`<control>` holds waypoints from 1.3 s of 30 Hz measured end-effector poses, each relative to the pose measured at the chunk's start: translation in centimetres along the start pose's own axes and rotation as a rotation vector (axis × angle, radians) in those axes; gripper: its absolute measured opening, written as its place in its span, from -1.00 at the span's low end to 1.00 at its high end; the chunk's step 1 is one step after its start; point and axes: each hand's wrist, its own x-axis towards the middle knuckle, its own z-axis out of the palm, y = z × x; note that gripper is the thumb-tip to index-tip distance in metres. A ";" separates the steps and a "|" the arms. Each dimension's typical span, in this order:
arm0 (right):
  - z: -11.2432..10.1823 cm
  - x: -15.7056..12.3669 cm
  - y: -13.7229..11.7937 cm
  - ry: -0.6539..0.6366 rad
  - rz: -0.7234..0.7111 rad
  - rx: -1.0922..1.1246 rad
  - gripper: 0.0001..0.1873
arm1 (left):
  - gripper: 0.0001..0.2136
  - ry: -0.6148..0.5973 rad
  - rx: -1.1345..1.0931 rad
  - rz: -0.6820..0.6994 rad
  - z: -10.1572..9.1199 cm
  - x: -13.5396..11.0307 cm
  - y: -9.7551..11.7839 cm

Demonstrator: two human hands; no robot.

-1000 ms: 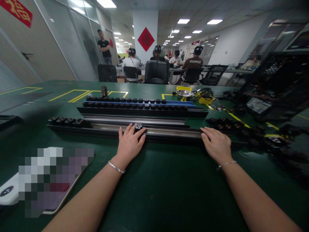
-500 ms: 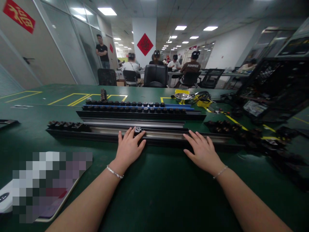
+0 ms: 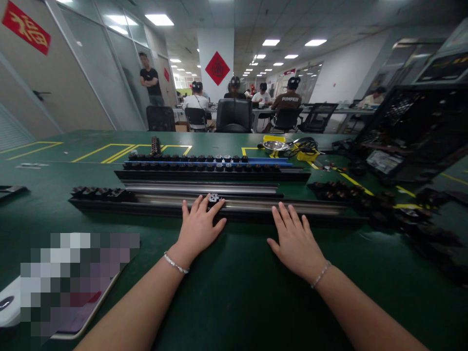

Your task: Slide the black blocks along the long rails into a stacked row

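Note:
A long black metal rail with a shiny inner channel lies crosswise in front of me. On it sits a small silver-and-black block. My left hand has its fingers spread, with the fingertips at the block and the rail's near edge. Part of the block is hidden behind those fingers. To its right, my right hand is open too, its fingertips at the near edge of the rail. Several black blocks stand in a row on the rail's left end.
Behind lie a second metal rail and a blue-edged rail bearing rows of blocks. Dark parts heap at right, near a black open casing. A phone lies front left. A metal bowl stands far back.
My left hand has shifted a little to the right, and the silver-and-black block has moved right along the rail. My right hand has come left and slightly toward me.

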 end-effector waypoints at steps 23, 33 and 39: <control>1.0 1.7 0.2 0.189 -0.073 0.096 -0.49 | -0.31 0.057 -0.071 -0.028 0.5 0.0 0.4; 1.0 1.6 0.4 0.182 -0.086 0.107 -0.48 | -0.40 0.044 -0.012 -0.062 0.9 0.1 -0.2; 1.1 1.7 0.4 0.192 -0.094 0.111 -0.47 | -0.43 0.032 -0.019 -0.065 0.5 0.2 -0.1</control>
